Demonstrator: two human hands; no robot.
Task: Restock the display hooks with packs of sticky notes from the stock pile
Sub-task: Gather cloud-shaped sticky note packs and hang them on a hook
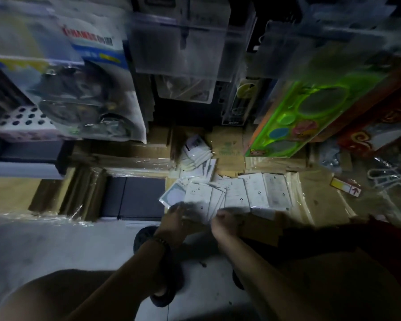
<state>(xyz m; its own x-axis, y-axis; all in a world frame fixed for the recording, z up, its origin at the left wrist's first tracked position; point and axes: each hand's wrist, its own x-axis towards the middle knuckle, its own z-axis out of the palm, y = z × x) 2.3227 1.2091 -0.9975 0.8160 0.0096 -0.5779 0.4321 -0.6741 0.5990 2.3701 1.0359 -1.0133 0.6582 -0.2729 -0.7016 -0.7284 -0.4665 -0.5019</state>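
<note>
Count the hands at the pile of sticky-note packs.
2. The left hand is at the pile's near-left edge; the right hand is beside it. Blur hides their grip.

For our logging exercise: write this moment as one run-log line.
stage: picking stock | left hand: at near edge of sticky-note packs | right hand: beside it, same packs | grip: blurred | packs: fanned on cardboard boxes

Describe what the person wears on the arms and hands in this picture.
Both forearms are bare, with no sleeves in view and no gloves. The left hand has a dark beaded bracelet round its wrist. The right hand shows nothing worn at the wrist.
</note>
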